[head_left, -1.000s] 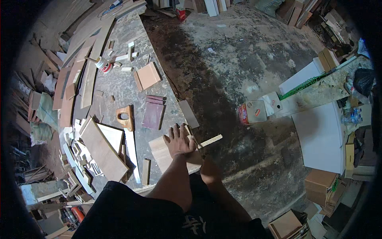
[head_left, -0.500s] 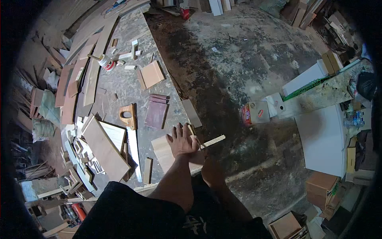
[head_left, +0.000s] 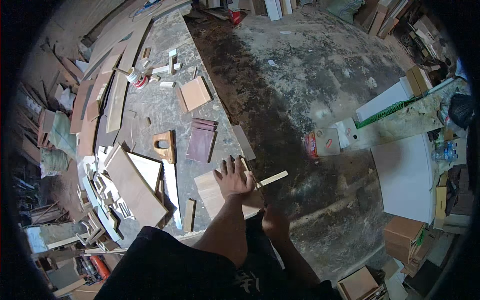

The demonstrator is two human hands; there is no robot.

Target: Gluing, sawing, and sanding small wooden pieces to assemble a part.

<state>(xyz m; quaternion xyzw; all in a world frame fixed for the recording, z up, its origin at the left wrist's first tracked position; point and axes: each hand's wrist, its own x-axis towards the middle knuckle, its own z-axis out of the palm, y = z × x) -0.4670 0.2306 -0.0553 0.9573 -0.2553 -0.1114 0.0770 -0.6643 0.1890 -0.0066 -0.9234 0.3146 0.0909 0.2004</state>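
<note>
Stained grey floor [head_left: 320,200] stretches off to the right of your pale board [head_left: 206,192], which lies on the dark table [head_left: 167,112] at its right-hand edge. Your left grip [head_left: 235,180] rests palm down on that board, fingers spread and closed around nothing. Your right grip [head_left: 274,222] is just right of the board's near end, in shadow past the table's edge; I cannot tell how far it is closed or what it has hold of. You have a narrow pale strip [head_left: 272,179] jutting out over the floor, to the right of the board. Just left of the board you have a small wooden block [head_left: 189,215], then a handsaw [head_left: 171,172], its handle pointing away from you. Beyond the board lies a dark reddish panel [head_left: 201,142], and farther off in line with it a light wooden panel [head_left: 194,94]. Well left of the board, a brown panel [head_left: 136,186] slants across white offcuts. Far to the board's right you can see a boxy can [head_left: 327,141] and a large white sheet [head_left: 404,175]
</note>
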